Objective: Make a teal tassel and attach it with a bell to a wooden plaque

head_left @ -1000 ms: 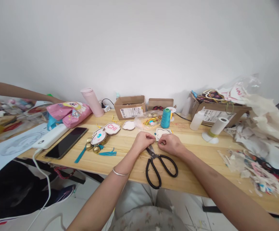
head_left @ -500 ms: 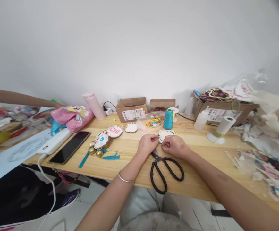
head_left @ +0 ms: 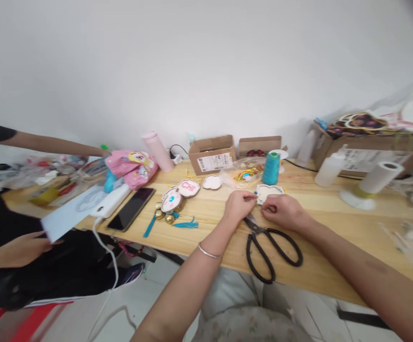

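Note:
My left hand is closed in a pinch; a tiny teal bit shows at its fingertips, too small to name. Close beside it, my right hand is curled with thumb and fingers together, and what it pinches cannot be made out. Just behind both hands lies a white cloud-shaped patch with black marks and a yellow edge. Black-handled scissors lie on the table, blades pointing under my hands. A cone of teal thread stands behind the patch.
Left lie patches with gold bells and teal tassels, a phone and a pink bag. Cardboard boxes, a white bottle and a white roll stand behind. A co-worker's hand holds paper at far left.
The view has turned left, so everything sits further right. The co-worker's lower hand now shows, gripping the paper. My hands stay close together by the patch, with little visible change.

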`<state>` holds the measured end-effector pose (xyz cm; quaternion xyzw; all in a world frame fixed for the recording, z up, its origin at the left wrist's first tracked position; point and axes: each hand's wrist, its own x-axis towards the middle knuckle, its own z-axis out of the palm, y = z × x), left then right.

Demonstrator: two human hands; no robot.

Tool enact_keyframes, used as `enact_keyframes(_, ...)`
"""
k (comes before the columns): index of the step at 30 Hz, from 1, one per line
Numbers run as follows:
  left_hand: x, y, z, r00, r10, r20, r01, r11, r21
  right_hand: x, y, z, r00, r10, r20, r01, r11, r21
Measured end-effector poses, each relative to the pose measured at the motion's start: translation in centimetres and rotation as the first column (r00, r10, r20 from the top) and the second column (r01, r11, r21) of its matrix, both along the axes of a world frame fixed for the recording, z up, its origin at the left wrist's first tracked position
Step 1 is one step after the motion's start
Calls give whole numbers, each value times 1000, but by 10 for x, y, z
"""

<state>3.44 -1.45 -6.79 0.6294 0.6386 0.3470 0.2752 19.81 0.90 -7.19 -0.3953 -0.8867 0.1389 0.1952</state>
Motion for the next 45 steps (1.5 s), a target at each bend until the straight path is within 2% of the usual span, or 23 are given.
enact_keyframes(10, -10, 9, 1, 996, -88, 7, 88, 994, -64, 3, 1, 0, 997, 77, 13, -77, 997, -14)
enact_keyframes(13, -10, 9, 8, 996, -88, 10, 89, 992, -89, 1, 0, 1, 997, 77, 21, -77, 997, -5)
enact_keyframes(18, -8, -4, 23, 999, -46, -27, 43, 995, -90, -5, -4, 8, 997, 80, 7, -80, 997, -10)
enact_keyframes(22, -11, -11, 26, 990, -124, -63, 120, 991, -56, -7, -4, 11, 996, 87, 6, -87, 996, -8)
enact_keyframes(27, -20, -8, 24, 978, -199, 68, 202, 978, -43, -7, -5, 14, 996, 86, 12, -86, 996, -12)
enact_keyframes(33, -28, -3, 17, 923, -309, 229, 335, 938, -88, -3, -3, 13, 991, 128, 24, -128, 992, -14)
enact_keyframes(37, -24, -3, 15, 969, -186, 165, 206, 971, -118, -4, -3, 15, 990, 141, 18, -140, 990, -28)
enact_keyframes(40, -18, -7, 27, 989, -107, 104, 118, 988, -101, -9, -9, 28, 990, 139, -10, -139, 989, -54)
enact_keyframes(43, -15, -15, 41, 990, -77, 115, 88, 992, -91, -17, -19, 47, 993, 106, -43, -109, 991, -80)
enact_keyframes(45, -14, -17, 45, 989, -73, 127, 84, 993, -83, -20, -23, 55, 995, 89, -46, -93, 991, -93)
